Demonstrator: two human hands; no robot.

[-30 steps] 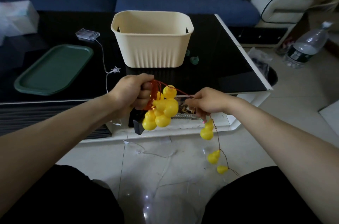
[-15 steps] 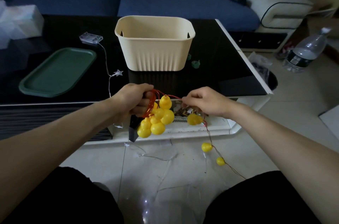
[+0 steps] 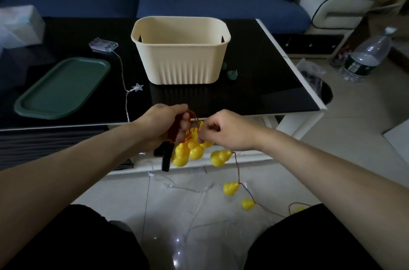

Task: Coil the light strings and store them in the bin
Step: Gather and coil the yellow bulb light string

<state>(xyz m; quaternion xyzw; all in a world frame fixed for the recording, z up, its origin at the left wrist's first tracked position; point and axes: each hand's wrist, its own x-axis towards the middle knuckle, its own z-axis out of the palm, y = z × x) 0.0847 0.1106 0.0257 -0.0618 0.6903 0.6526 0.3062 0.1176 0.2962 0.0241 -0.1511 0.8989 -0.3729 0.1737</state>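
at 6 o'clock of the cream bin (image 3: pixel 180 53), just past the counter (image 3: pixel 261 84) edge, the left hand (image 3: pixel 162 124) grips red coiled wire of the yellow gourd light string (image 3: pixel 188 152); right hand (image 3: pixel 225 130) fingers pinch it beside the coil. loose gourds trail to the floor at 5 o'clock. green tray (image 3: pixel 63 88) and star light string (image 3: pixel 137 87) lie at 9 o'clock.
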